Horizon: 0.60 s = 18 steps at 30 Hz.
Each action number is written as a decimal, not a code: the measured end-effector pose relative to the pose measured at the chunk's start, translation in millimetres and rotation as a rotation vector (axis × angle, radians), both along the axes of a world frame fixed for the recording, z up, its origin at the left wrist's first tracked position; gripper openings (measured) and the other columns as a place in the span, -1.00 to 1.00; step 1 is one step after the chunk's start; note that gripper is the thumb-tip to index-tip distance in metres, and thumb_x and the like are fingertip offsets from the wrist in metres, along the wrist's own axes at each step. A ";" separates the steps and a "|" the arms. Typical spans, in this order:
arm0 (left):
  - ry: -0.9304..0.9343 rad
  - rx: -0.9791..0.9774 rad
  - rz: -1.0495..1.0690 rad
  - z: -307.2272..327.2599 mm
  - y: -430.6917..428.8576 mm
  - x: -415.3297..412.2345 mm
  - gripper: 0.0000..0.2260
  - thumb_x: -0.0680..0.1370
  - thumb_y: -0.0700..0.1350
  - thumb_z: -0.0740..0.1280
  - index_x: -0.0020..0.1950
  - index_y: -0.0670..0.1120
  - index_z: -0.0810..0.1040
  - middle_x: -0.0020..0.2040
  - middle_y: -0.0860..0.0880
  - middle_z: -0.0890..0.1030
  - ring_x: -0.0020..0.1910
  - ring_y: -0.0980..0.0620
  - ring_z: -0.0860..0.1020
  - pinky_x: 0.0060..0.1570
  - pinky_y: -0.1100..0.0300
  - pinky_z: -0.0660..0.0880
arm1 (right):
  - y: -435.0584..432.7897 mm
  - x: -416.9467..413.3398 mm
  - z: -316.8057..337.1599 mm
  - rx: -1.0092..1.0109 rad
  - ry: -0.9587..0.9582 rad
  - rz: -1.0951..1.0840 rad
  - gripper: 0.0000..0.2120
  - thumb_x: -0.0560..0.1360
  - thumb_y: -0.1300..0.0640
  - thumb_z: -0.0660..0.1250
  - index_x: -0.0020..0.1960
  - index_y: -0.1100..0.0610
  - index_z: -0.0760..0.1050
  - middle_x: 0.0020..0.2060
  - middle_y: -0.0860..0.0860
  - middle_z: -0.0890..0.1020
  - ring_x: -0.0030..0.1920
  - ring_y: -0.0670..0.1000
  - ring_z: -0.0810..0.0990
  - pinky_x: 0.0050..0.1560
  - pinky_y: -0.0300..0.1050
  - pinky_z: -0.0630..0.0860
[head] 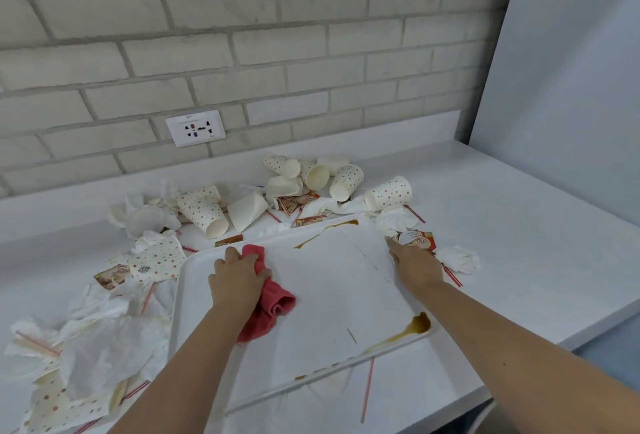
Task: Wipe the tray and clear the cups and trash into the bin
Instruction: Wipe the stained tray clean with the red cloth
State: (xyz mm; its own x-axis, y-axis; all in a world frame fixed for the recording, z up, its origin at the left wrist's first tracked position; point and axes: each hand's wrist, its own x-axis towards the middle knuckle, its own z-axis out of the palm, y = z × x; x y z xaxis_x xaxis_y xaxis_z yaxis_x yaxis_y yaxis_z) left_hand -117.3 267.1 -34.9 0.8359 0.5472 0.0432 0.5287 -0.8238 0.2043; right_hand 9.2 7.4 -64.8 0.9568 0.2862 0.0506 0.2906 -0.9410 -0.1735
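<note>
A white tray (332, 298) lies on the white counter in front of me, with brown liquid pooled in its near right corner (417, 324) and streaked along its far edge (329, 229). My left hand (237, 276) presses a red cloth (268, 305) onto the tray's far left part. My right hand (414, 262) rests flat on the tray's right rim, fingers spread, holding nothing. Polka-dot paper cups (202, 208) lie tipped over behind the tray, with another group of cups (346, 180) further right.
Crumpled white napkins (104, 350) and flattened cups pile up left of the tray. Red-striped straws (367, 388), sachets (420, 241) and tissues (457, 257) lie around it. A wall socket (195, 128) sits on the brick wall behind. The counter edge runs at the right.
</note>
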 end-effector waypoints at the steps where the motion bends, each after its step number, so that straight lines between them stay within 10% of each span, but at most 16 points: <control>1: -0.006 -0.023 0.026 0.3 -1.0 3.5 -0.67 0.57 0.10 0.20 0.24 -0.05 0.49 0.18 -0.10 0.36 0.13 -0.11 0.38 0.13 0.03 0.39 | -0.6 0.5 -0.9 -0.027 -0.010 0.013 -0.52 0.64 0.22 -0.02 0.51 -0.09 0.09 0.07 0.06 0.60 0.06 0.07 0.59 -0.15 -0.10 0.47; 10: -0.100 0.055 -0.228 -16.2 -35.1 20.1 -0.66 0.63 -0.07 0.06 0.40 -0.08 0.26 0.27 -0.11 0.40 0.16 -0.10 0.41 0.17 0.11 0.33 | -3.0 5.6 -7.3 -0.058 -0.035 0.046 -0.54 0.65 0.18 -0.05 0.52 -0.08 0.08 0.07 0.07 0.61 0.05 0.08 0.60 -0.14 -0.09 0.48; 18: 0.053 0.007 0.068 -1.0 26.4 15.1 -0.72 0.60 -0.14 0.11 0.24 -0.21 0.46 0.26 -0.20 0.34 0.15 -0.18 0.42 0.16 0.04 0.40 | -4.1 8.3 -7.8 -0.024 -0.031 0.064 -0.58 0.66 0.12 -0.07 0.51 -0.07 0.13 0.07 0.08 0.61 0.06 0.09 0.59 -0.05 -0.05 0.52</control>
